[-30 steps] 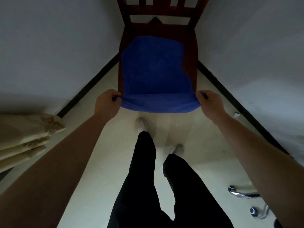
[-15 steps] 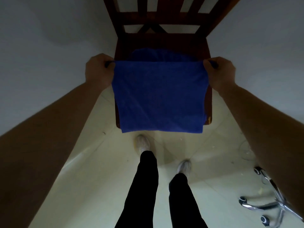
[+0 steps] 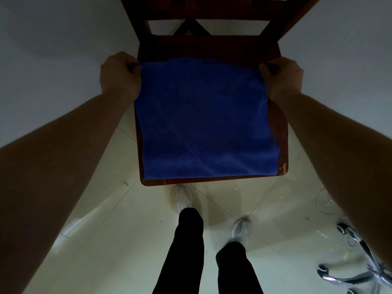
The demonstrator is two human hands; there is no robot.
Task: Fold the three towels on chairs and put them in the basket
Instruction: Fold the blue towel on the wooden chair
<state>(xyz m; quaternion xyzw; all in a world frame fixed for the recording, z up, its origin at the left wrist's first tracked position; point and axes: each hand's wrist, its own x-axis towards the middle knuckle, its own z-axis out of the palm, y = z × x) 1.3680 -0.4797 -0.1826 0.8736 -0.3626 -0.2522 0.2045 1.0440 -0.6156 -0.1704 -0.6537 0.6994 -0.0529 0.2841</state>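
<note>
A blue towel (image 3: 203, 122) lies folded in half on the seat of a dark red wooden chair (image 3: 280, 128), its folded edge toward me near the seat's front. My left hand (image 3: 119, 76) grips the towel's far left corner and my right hand (image 3: 281, 78) grips its far right corner, both near the back of the seat. No basket and no other towels are in view.
White walls close in on both sides of the chair. My legs and white shoes (image 3: 182, 198) stand on the pale tiled floor just in front of the seat. The chrome wheeled base of an office chair (image 3: 356, 266) sits at the lower right.
Both hands carried the towel's near edge up and over to the back of the seat, folding it in half. It has now dropped flat onto the seat.
</note>
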